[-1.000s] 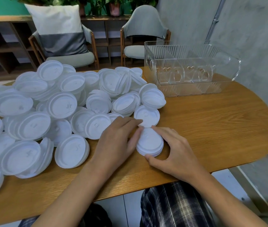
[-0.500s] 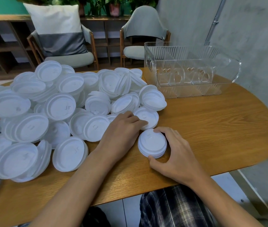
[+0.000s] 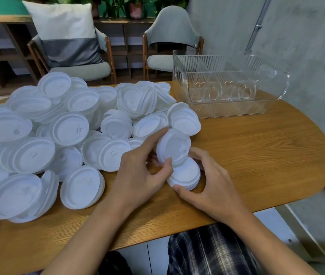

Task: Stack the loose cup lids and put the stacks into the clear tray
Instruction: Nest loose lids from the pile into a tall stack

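Wooden table (image 3: 256,155) carries everything. A big pile of loose lids (image 3: 68,128) sprawls left of the clear tray (image 3: 197,76), whose divided compartments hold no lids yet. Nearer the person than the tray sits a small stack (image 3: 187,175), cupped by the curled right hand (image 3: 211,185). The left hand (image 3: 137,175) has just lifted one lid (image 3: 173,147) off the table and pinches it tilted above that stack. Stacking looks barely begun.

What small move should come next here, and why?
Probably lower the lid pinched in the left hand flat onto the small stack that the right hand steadies. The lid is tilted over that stack, and many loose lids lie beside it.
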### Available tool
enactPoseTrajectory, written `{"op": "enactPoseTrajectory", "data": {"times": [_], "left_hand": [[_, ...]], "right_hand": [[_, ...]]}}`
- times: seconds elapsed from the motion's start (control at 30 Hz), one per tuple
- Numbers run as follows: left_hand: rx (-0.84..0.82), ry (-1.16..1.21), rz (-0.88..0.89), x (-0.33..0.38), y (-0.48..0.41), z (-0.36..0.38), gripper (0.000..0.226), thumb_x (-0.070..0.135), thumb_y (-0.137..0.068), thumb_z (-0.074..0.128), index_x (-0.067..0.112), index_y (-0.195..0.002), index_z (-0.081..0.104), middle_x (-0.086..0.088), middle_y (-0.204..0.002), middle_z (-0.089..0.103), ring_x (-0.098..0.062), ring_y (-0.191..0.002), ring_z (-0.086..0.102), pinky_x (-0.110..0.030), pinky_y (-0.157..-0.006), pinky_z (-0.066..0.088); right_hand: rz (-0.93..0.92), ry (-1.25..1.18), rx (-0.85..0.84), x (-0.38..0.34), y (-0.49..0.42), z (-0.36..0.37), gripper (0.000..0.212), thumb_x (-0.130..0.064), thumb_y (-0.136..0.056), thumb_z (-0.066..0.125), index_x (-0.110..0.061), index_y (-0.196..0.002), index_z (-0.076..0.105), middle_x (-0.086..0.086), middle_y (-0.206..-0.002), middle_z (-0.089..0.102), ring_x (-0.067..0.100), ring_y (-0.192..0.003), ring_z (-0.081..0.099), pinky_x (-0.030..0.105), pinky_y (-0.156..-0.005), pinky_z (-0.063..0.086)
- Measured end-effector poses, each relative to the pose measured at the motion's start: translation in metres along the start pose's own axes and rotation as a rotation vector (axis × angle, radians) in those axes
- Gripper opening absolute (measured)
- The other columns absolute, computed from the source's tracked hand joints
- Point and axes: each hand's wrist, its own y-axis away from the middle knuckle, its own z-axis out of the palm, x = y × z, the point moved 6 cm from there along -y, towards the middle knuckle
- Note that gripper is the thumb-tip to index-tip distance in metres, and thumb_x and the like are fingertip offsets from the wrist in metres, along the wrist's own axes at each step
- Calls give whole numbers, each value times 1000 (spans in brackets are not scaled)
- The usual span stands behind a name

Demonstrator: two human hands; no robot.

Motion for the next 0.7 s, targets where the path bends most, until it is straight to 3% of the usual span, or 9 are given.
{"op": "enactPoseTrajectory", "data": {"times": [0.17,0.3,0.43,0.5,0.57,0.63,0.7], "left_hand": [[-44,160,-117,-7,6,5,57,29,-82,78,30,-138,66,13,-84,71,-14,-73,69,-23,-74,59],[-100,-10,-53,-11,8,6,58,55,-82,81,25,-131,70,14,-69,61,-10,-64,63,-16,-64,51],[-184,-210,-15,-12,8,10,65,81,-75,67,28,-113,73,18,-67,55,-4,-65,58,-26,-58,50],[-168,-256,47,-6,9,10,67,79,-77,68,26,-118,71,24,-84,55,2,-76,56,-23,-66,51],[-198,-221,82,-4,10,12,64,66,-83,74,25,-130,66,19,-116,60,3,-108,58,-23,-90,53],[-285,-110,77,-2,10,17,65,48,-85,80,27,-143,59,16,-140,58,1,-132,52,-20,-109,44],[-334,-47,59,0,11,19,70,37,-84,83,29,-148,55,20,-144,59,6,-133,51,-15,-110,40]], "right_hand": [[9,-20,-19,0,0,-1,96,-49,-76,89,-43,-153,32,-25,-141,54,0,-135,51,33,-108,49],[14,14,-15,3,1,0,92,-57,-79,85,-41,-154,34,-29,-144,48,-5,-136,46,17,-108,41],[-5,46,-22,5,1,3,85,-58,-80,82,-35,-151,41,-25,-141,50,-2,-135,46,18,-106,41],[-13,43,-27,5,1,4,83,-59,-80,80,-35,-150,43,-24,-138,52,-2,-133,48,16,-104,41],[-23,31,-33,2,2,3,81,-63,-80,75,-35,-150,44,-22,-136,53,-1,-131,49,14,-103,41],[-44,14,-35,-1,2,3,78,-59,-82,74,-32,-149,46,-21,-135,55,2,-130,52,17,-104,42],[-61,0,-40,-1,1,3,77,-54,-82,76,-31,-149,47,-19,-135,56,4,-129,54,19,-103,44]]}}
